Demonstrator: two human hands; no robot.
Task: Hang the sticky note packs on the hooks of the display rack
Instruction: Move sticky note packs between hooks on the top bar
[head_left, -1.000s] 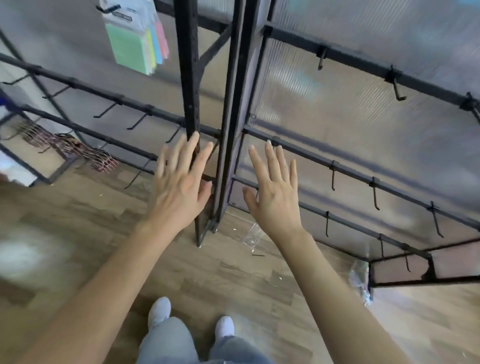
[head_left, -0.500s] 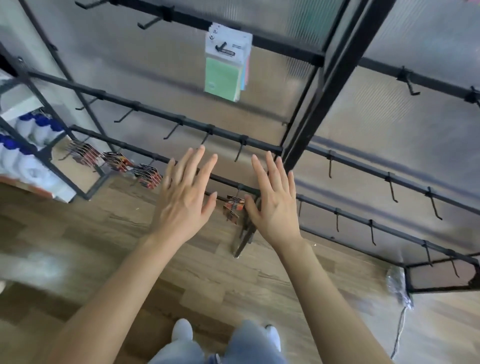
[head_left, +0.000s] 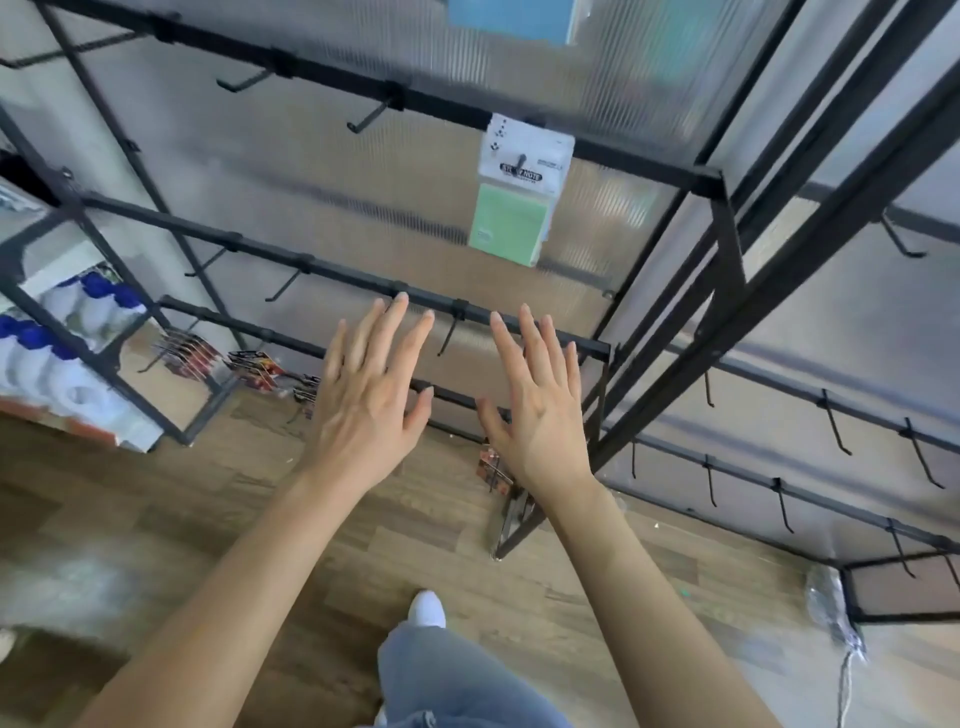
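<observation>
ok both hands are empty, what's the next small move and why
Probably turn to fetch another pack: the left hand and right hand are open and empty, one sticky note pack already hangs, and the hook beside it is bare.

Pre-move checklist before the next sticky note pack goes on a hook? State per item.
1. left hand free: ok, open and empty.
2. right hand free: ok, open and empty.
3. Pack in hand to hang: not ok, neither hand holds one.
4. empty hook near the hands: ok, on the bar between them.
5. hung pack seated on its hook: ok.
6. Spare packs located: cannot tell, none plainly in view.
</observation>
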